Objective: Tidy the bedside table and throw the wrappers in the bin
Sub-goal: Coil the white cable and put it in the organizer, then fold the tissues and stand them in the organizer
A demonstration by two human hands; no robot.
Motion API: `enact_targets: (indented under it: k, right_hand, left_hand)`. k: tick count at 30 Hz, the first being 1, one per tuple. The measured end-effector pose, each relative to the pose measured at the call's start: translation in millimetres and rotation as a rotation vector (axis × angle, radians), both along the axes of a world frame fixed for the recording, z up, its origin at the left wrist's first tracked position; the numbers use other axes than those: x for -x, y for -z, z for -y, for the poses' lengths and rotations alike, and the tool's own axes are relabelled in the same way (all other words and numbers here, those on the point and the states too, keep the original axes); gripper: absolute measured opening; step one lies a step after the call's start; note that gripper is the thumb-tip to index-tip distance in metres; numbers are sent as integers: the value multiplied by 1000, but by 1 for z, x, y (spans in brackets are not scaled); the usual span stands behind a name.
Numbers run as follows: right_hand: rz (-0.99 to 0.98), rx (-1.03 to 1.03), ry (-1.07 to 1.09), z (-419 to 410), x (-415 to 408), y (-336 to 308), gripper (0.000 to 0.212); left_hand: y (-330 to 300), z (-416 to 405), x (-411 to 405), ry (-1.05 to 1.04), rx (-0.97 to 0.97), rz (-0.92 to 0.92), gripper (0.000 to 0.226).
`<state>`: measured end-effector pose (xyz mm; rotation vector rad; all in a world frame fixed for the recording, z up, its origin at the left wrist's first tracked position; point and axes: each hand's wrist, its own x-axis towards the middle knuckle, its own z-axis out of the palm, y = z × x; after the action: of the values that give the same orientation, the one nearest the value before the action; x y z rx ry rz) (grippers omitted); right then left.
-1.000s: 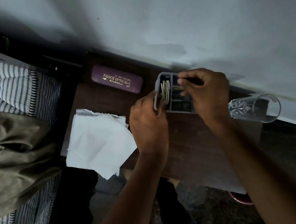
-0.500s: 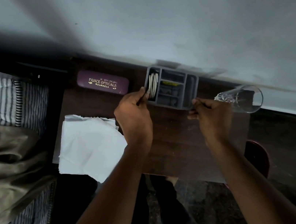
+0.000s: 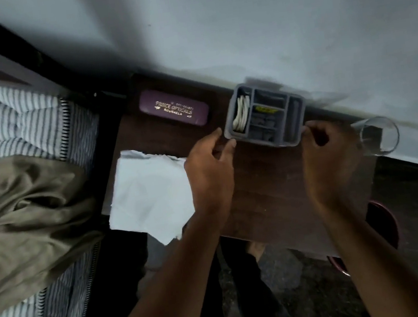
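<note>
Grey divided organiser (image 3: 263, 114) at the back of the dark wood tabletop (image 3: 275, 189), against the wall. Left hand (image 3: 211, 174) at its near-left corner, right hand (image 3: 327, 157) at its near-right corner; grip of each curled at the rim, clamped or merely touching impossible to tell. Purple glasses case (image 3: 175, 111) left of it, white tissue (image 3: 151, 196) hanging over the left edge, glass (image 3: 378, 137) far right.

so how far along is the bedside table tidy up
Partly done. The purple spectacle case lies by the wall, and the grey organiser tray holds small items. In hand: the left hand and right hand sit at the tray's ends, apparently squaring it to the wall. Left: white paper overhangs the table edge, and the glass sits at its far corner. No wrappers are clearly visible.
</note>
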<state>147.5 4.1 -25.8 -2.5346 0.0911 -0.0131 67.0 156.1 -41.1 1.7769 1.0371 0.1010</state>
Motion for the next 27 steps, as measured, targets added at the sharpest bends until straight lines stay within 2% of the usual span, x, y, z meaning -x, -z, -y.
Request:
enact_targets:
  k: [3,5,6,8,10,12,14,17,22,27]
  right_hand:
    - [62,-19,-90,-36,41,-8,11]
    - [34,-62,-170,-61,73,-7,7]
    - [-31,-88,-204,-71,89,-2,7]
    - [-322,-128,-177,-86,113,15,12]
    - [-640,-187,-42,-94,133,35,21]
    - [-763,-259,128,-101,148,51,30]
    - [-793,-292,245,-108,156,61,41]
    - [-767,-272,253,-122,160,69,48]
    - [-603,-147,137,-140,146,67,31]
    - [-570,-213,103,-158,133,59,21]
  left_hand:
    - [-2,-16,34,-26,-4,-48,22]
    - [0,-32,57,-70,-24,-79,17]
    - [2,-42,70,-93,-46,-99,17]
    - [7,-63,93,-126,-79,-135,17]
    - [13,-84,113,-123,-98,-170,17]
    - [20,-100,127,-69,-116,-221,21]
    - [26,-112,135,15,-112,-246,28]
    - [32,-121,140,100,-93,-280,37]
    - [36,-123,145,154,-16,-346,51]
    - [34,-129,151,67,-41,-287,44]
